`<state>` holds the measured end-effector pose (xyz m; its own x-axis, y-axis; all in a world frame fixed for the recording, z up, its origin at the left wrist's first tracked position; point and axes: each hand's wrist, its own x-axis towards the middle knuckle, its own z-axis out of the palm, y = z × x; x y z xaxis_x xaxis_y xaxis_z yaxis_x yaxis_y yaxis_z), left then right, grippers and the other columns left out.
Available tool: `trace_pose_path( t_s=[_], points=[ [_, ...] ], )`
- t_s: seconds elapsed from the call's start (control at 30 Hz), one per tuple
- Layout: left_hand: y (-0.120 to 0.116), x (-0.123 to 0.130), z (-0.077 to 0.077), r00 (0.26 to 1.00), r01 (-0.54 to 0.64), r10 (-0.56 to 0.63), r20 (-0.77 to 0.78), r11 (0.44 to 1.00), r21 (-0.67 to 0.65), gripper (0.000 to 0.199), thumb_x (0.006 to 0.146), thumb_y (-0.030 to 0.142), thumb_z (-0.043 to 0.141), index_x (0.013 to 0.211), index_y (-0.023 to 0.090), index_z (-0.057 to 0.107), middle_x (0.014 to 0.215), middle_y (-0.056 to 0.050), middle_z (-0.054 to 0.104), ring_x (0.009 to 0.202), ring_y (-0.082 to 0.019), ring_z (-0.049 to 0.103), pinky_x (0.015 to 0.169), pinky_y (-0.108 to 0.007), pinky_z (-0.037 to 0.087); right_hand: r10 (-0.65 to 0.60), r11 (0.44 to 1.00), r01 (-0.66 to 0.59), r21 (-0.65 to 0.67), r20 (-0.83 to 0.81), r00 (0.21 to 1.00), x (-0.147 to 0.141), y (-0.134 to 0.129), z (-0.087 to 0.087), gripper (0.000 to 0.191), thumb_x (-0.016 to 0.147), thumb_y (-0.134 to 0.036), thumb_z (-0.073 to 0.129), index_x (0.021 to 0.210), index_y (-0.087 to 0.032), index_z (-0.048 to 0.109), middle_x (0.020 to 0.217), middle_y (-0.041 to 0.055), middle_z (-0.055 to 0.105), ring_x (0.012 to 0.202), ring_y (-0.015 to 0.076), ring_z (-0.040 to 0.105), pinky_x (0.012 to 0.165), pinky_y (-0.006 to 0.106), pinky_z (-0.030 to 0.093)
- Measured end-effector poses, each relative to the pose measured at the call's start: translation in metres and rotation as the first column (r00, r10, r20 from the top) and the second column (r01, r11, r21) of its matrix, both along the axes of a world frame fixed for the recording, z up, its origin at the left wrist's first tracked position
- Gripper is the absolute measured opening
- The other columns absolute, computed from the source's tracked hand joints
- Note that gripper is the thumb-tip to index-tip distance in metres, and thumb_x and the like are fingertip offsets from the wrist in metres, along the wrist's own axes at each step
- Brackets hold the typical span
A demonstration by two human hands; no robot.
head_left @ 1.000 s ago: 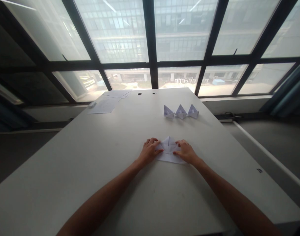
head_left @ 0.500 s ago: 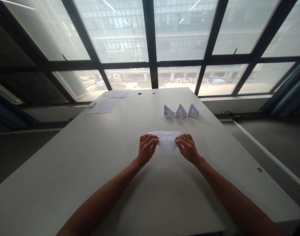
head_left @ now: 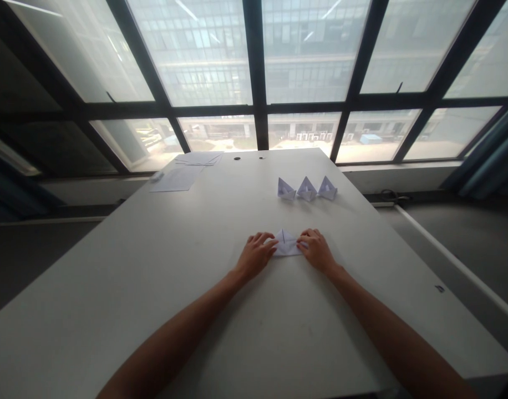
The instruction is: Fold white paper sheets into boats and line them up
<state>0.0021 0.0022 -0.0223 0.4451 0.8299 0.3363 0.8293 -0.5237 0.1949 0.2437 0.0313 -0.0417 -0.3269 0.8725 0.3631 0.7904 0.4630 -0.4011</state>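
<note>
A small folded white paper lies on the table in front of me, its point facing away and a straight long edge toward me. My left hand grips its left end between thumb and fingers. At the other end, my right hand pinches the paper, with its fingertips covering that corner. Beyond my hands stand three folded paper boats in a row: a left boat, a middle boat and a right boat.
The white table narrows toward the windows. Flat paper sheets and some thin strips lie at its far left. A small dark object is near the right edge. Blue curtains hang at the right.
The folded paper has been turned over, so its point now faces away from me instead of toward me. It rests lower, on the table, and both hands have shifted slightly nearer.
</note>
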Motion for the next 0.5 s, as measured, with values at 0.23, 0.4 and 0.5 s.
trace_pose_path(
  t_s=[0.23,0.4,0.5],
  points=[
    [0.002,0.0,-0.002,0.986,0.135,-0.139,-0.094,0.99,-0.049,0.03,0.092,0.04,0.061,0.119,0.029,0.065,0.113,-0.007,0.065,0.108,-0.024,0.057,0.097,-0.039,0.041,0.072,0.995,-0.08,0.055,0.135,0.988,-0.01,-0.016,0.015,0.02,0.09,-0.037,0.064,0.101,-0.023,0.073,0.123,0.0109,0.061,0.118,0.0285,0.048,0.1,0.045,0.036],
    [0.004,0.0,0.001,0.98,0.175,-0.179,-0.084,0.983,-0.048,0.02,0.093,0.037,0.06,0.109,0.029,0.069,0.109,-0.005,0.068,0.102,-0.021,0.059,0.098,-0.039,0.039,0.205,0.975,-0.217,0.048,0.183,0.961,-0.017,-0.021,0.015,0.029,0.086,-0.041,0.07,0.112,-0.029,0.07,0.122,0.0086,0.063,0.118,0.0284,0.049,0.104,0.048,0.029],
    [0.006,-0.001,-0.004,0.99,0.133,-0.135,-0.03,0.988,-0.076,0.021,0.096,0.038,0.056,0.108,0.03,0.071,0.112,-0.005,0.067,0.106,-0.022,0.058,0.098,-0.038,0.04,0.206,0.978,-0.209,0.006,0.14,0.968,-0.016,-0.018,0.01,0.023,0.09,-0.04,0.065,0.11,-0.03,0.071,0.115,0.0059,0.065,0.11,0.0249,0.053,0.098,0.042,0.036]
  ],
)
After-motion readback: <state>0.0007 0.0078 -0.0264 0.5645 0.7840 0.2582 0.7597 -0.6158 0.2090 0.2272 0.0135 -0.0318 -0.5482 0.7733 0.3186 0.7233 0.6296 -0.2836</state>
